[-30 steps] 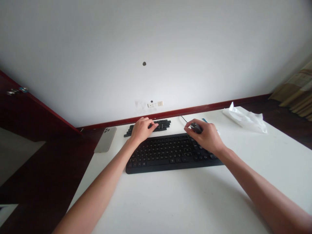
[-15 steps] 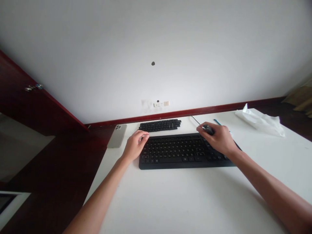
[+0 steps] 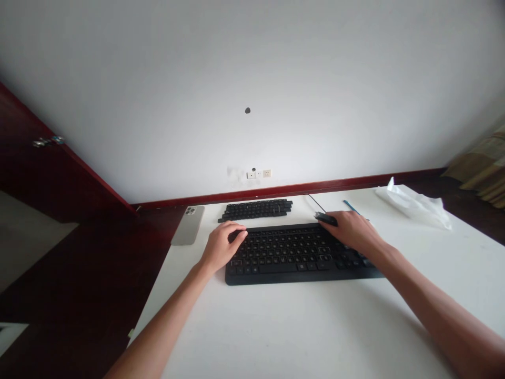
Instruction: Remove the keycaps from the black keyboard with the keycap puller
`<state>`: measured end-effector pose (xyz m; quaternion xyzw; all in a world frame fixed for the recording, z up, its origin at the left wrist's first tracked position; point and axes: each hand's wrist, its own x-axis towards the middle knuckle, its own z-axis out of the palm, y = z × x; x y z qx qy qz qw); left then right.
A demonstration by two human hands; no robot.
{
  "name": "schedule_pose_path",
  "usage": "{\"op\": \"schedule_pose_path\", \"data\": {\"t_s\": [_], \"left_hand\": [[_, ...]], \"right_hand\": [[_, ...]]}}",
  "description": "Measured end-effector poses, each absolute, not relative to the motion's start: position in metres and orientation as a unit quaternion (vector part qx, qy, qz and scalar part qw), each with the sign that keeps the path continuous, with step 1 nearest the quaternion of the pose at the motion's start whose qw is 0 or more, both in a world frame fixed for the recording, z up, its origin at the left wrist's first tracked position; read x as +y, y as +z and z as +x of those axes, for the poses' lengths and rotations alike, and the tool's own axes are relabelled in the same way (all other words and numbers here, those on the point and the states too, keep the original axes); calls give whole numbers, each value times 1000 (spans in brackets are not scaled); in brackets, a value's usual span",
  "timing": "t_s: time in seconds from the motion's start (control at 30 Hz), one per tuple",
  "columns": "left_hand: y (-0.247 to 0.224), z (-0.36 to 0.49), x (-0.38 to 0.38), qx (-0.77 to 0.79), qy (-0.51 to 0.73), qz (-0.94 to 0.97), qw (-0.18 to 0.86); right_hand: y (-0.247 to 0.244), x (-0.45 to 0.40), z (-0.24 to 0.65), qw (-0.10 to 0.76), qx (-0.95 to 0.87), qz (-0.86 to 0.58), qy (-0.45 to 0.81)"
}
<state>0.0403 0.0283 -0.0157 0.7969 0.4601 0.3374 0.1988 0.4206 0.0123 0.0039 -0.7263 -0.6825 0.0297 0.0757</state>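
Note:
A black keyboard (image 3: 284,255) lies across the white table with bare key switches showing over much of it. At its upper left corner, my left hand (image 3: 224,245) is closed, thumb and fingers curled round the edge. My right hand (image 3: 355,231) is above the keyboard's right side. Its fingers grip a small black tool (image 3: 326,218) with a shiny metal end that points left; the rest of the tool is hidden in the hand. Behind the keyboard, loose black keycaps (image 3: 256,210) lie in rows.
A phone (image 3: 188,225) lies face down at the table's (image 3: 252,326) left edge. A thin blue stick (image 3: 350,207) and a crumpled white plastic bag (image 3: 416,205) are at the back right. A black cable (image 3: 315,202) runs behind the keyboard towards the wall.
My right hand has turned, so the black tool now lies flatter with its metal end to the left. My left hand has come slightly further onto the keyboard's corner. The view has tilted a little.

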Motion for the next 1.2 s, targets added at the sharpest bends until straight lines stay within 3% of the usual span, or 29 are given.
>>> {"op": "schedule_pose_path", "data": {"t_s": [0.4,0.57,0.7,0.8,1.03,1.2], "left_hand": [[-18,56,15,430,335,805,234],[-25,43,27,440,345,794,239],[-18,34,34,453,363,773,257],[-4,33,27,444,372,772,263],[7,13,-23,457,328,757,332],[2,-2,-34,464,226,745,423]], "right_hand": [[11,1,440,23,-635,-769,61],[22,-2,427,66,-639,-766,28],[32,-1,419,161,-647,-745,11],[43,1,410,238,-673,-690,121],[83,3,350,306,-713,-497,387],[109,-3,297,283,-747,-486,354]]}}
